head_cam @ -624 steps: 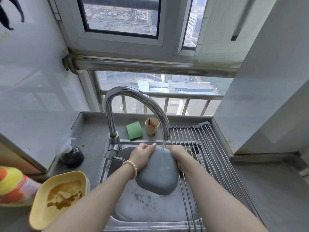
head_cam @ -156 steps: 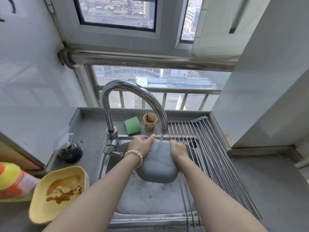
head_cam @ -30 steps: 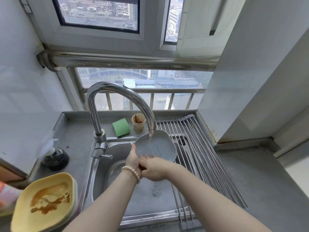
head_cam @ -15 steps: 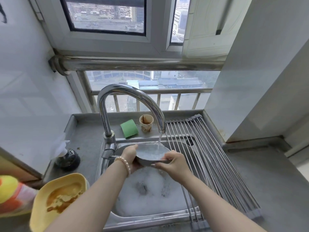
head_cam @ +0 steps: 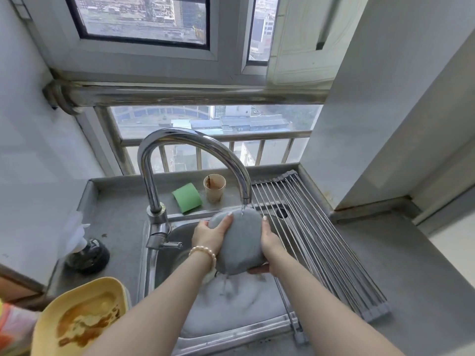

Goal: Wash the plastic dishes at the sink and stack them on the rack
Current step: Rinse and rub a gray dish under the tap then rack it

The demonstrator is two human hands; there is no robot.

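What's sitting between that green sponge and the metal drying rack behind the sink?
In the head view, a stained paper cup stands between the green sponge and the rack; the faucet spout arches across in front.

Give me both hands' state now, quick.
Left hand: gripping the grey rounded plastic dish.
Right hand: gripping the same dish's other side.

Shiny metal sink fittings and matt plastic dishes.

A polished chrome faucet [head_cam: 180, 140] gleams above a brushed steel sink [head_cam: 164, 255] holding white foam. The grey dish [head_cam: 240, 242] looks smooth, matt plastic, wet. The rack [head_cam: 316, 235] is thin metal rods. The yellow dish [head_cam: 84, 317] is glossy plastic with brown stains. The tabletop [head_cam: 401, 265] is dull grey metal.
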